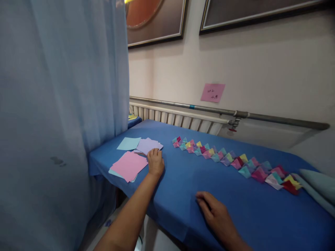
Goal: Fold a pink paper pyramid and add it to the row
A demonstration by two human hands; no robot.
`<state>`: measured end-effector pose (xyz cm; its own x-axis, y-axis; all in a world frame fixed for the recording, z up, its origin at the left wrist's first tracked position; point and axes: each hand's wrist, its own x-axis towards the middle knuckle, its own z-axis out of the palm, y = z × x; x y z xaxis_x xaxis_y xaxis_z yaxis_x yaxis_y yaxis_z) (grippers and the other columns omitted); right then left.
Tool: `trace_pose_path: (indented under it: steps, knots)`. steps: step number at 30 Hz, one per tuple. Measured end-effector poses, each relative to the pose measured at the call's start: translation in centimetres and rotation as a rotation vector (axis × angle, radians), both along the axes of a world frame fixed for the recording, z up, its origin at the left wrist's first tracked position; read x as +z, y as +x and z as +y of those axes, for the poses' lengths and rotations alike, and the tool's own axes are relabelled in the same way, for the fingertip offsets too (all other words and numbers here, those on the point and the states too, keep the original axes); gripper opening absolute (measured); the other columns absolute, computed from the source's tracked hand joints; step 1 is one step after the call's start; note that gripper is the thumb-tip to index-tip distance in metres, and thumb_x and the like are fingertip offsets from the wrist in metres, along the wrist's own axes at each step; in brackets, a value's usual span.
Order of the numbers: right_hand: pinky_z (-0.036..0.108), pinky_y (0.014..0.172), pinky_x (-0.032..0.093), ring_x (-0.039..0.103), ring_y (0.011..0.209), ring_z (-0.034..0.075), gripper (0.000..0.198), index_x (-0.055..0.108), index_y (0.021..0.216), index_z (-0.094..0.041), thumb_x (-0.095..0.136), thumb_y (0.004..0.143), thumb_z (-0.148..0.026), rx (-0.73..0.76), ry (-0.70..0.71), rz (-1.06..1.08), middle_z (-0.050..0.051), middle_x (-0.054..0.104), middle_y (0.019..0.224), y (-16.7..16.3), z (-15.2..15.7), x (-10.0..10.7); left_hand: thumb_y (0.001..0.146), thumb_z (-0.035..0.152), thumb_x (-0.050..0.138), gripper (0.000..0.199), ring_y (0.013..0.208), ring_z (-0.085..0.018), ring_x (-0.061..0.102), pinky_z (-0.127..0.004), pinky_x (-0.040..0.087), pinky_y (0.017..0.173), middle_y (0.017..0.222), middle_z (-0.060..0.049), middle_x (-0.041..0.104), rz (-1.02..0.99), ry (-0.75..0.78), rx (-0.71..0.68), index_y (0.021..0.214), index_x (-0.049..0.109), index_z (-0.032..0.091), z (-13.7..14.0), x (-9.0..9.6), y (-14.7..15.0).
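My left hand reaches to the right edge of the loose paper sheets, its fingers curled downward. Something thin and dark reddish lies by its fingertips between the sheets; its kind is too small to tell, and whatever the fingers grip is hidden. Beside the hand are a fanned stack of lilac paper, a light blue sheet and a pile of pink paper with light blue sheets under it. My right hand rests on the blue cloth near the front edge, fingers loosely curled, with nothing visible in them.
A long row of folded, coloured paper pieces runs along the blue-covered table. Behind stand a white radiator and a metal pipe. A blue curtain hangs at left; a pale green cloth lies at right.
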<state>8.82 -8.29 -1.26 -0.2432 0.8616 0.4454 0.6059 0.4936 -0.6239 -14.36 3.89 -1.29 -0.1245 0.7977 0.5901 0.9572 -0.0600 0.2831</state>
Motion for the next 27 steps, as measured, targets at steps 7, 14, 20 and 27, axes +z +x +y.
trace_pose_path:
  steps: [7, 14, 20, 27]
  knots:
    - [0.028, 0.068, 0.052, 0.064, 0.07, 0.018, 0.021, 0.06, 0.081, -0.023, 0.043, 0.089, -0.032, -0.003, 0.009, -0.007, 0.004, 0.067, 0.077, -0.1, -0.1, 0.0, 0.08, 0.011, 0.05, 0.027, 0.115, -0.025, 0.048, -0.041, 0.035, 0.099, 0.119, -0.009, 0.059, -0.043, 0.025, -0.015, 0.103, 0.062, 0.019, -4.1, -0.7, 0.7]
    - [0.028, 0.07, 0.051, 0.064, 0.071, 0.017, 0.02, 0.06, 0.082, -0.022, 0.041, 0.089, -0.024, 0.011, 0.005, -0.012, 0.003, 0.066, 0.078, -0.4, -0.3, 0.3, 0.078, 0.009, 0.048, 0.026, 0.104, -0.027, 0.053, -0.041, 0.039, 0.089, 0.107, -0.011, 0.063, -0.097, -0.049, 0.161, 0.099, 0.061, 0.017, -5.6, -1.2, -2.8]
    - [0.027, 0.069, 0.049, 0.063, 0.071, 0.016, 0.02, 0.059, 0.081, -0.021, 0.04, 0.089, -0.021, 0.006, 0.002, -0.015, 0.003, 0.066, 0.078, -0.4, -0.4, 0.4, 0.08, 0.025, 0.056, 0.045, 0.124, -0.03, 0.041, -0.043, 0.031, 0.1, 0.131, -0.016, 0.051, -0.062, -0.115, 0.196, 0.122, 0.05, 0.013, -2.7, 0.6, -5.4]
    - [0.027, 0.07, 0.049, 0.063, 0.073, 0.016, 0.02, 0.059, 0.082, -0.021, 0.04, 0.089, -0.02, 0.008, 0.021, -0.022, 0.003, 0.066, 0.079, -0.3, -0.3, 0.0, 0.077, 0.04, 0.058, 0.034, 0.107, -0.029, 0.056, -0.04, 0.037, 0.091, 0.109, -0.012, 0.066, -0.028, -0.297, 0.125, 0.101, 0.062, 0.017, 0.1, 1.9, -7.2]
